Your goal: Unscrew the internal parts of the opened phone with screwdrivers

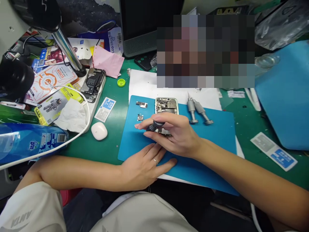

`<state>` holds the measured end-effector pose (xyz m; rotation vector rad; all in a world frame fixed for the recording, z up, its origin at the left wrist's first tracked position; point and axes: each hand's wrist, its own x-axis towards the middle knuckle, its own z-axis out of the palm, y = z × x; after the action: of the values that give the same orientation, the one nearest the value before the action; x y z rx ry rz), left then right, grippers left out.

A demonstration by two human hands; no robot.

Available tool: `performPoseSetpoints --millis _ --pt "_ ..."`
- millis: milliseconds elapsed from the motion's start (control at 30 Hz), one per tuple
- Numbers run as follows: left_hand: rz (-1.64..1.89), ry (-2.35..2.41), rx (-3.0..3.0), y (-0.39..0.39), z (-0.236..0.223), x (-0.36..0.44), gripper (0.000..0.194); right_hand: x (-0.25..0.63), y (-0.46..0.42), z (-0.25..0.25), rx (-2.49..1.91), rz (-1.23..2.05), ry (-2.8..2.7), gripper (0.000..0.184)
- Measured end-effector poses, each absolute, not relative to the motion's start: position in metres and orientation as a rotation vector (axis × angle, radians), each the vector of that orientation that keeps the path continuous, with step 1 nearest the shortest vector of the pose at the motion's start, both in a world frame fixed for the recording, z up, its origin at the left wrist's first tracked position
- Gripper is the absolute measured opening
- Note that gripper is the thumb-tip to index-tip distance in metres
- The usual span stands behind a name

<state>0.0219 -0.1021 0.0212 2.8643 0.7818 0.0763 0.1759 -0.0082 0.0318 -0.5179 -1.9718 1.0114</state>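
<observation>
My right hand [177, 133] is closed round a black screwdriver [156, 125], seen nearly end-on over an opened phone [166, 104]. The screwdriver's tip is hidden. Fingers stretched and thumb apart, my left hand [143, 166] lies on the blue mat [205, 167] at the phone's near end; its fingertips are partly hidden beneath my right hand. The phone's upper inside shows, while my right hand covers much of its lower half. Left of it are two small phone parts, a metal-and-black piece [142, 104] and a little board-like piece [140, 117].
Two grey screwdrivers [191, 109] lie right of the phone. To the left are a white rounded case [99, 131], a green cap [121, 82], another opened phone [93, 84] and a blue plastic pack [31, 141]. A white cable [88, 111] crosses there. A monitor [149, 25] stands behind.
</observation>
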Motion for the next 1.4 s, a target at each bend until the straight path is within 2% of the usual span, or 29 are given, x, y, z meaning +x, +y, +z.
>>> performPoseSetpoints --millis 167,333,600,767,1000,1200,1400 --pt "0.031 0.794 2.88 -0.103 0.021 0.023 0.067 0.165 -0.01 0.025 -0.632 1.061 -1.937 0.038" --pt "0.023 0.8 2.87 -0.103 0.022 0.024 0.069 0.165 -0.008 0.024 -0.671 1.167 -1.952 0.026" --pt "0.12 0.742 2.823 -0.102 0.024 0.019 0.078 0.184 -0.005 0.044 -0.61 1.051 -1.659 0.039" --pt "0.502 0.548 2.66 -0.09 0.039 0.02 0.039 0.208 0.001 0.038 -0.813 1.064 -1.372 0.041" --pt "1.01 1.101 2.475 -0.026 0.067 0.02 0.016 0.226 0.014 0.02 -0.853 1.005 -1.21 0.039" --pt "1.033 1.198 2.574 -0.001 0.041 0.018 0.018 0.224 0.02 0.011 -0.803 0.938 -1.187 0.039" --pt "1.003 1.17 2.633 -0.001 0.031 0.018 0.021 0.223 0.013 0.015 -0.728 1.049 -1.163 0.04"
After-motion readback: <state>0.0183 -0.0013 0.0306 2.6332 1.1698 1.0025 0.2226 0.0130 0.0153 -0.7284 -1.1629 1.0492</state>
